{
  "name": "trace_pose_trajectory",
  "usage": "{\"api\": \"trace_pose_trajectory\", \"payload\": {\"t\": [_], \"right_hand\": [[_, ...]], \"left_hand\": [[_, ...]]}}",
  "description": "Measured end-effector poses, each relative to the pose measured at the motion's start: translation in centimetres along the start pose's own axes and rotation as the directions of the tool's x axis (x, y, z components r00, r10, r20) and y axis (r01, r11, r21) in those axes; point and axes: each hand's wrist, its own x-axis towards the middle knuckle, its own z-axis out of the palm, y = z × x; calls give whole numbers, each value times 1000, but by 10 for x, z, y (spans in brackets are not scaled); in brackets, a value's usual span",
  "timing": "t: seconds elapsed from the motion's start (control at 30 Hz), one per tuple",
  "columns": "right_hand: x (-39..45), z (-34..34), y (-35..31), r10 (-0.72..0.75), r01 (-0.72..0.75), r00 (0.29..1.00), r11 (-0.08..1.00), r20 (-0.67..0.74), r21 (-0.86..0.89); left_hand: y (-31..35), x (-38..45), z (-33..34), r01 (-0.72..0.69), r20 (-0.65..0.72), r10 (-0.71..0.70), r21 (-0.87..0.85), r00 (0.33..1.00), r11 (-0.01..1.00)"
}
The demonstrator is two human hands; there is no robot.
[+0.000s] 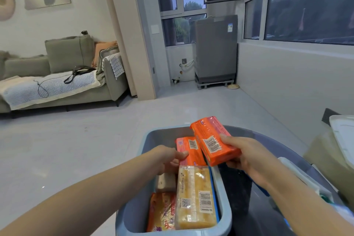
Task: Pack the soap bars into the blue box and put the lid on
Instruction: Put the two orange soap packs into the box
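Over the blue box, the right hand grips an orange soap bar; left hand fingers pinch a second orange bar inside, beside a yellow bar.

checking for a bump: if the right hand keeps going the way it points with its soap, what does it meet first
Probably the orange soap bar that the left hand holds over the blue box; depth is unclear.

Blue box near edge cropped; small tan bar partly hidden.
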Motion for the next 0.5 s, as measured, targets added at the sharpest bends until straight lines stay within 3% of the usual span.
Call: {"api": "trace_pose_trajectory", "payload": {"t": [0.2, 0.37, 0.5], "right_hand": [[3, 0, 5, 11, -11, 1000, 1000, -12, 12], [4, 1, 7, 27, -27, 999, 1000, -17, 13], [5, 1, 6, 21, -21, 999, 1000, -27, 11]], "left_hand": [[2, 6, 1, -75, -76, 96, 240, 992, 968], [11, 11, -1, -95, -69, 139, 443, 988, 892], [9, 18, 0, -129, -142, 265, 604, 954, 787]]}}
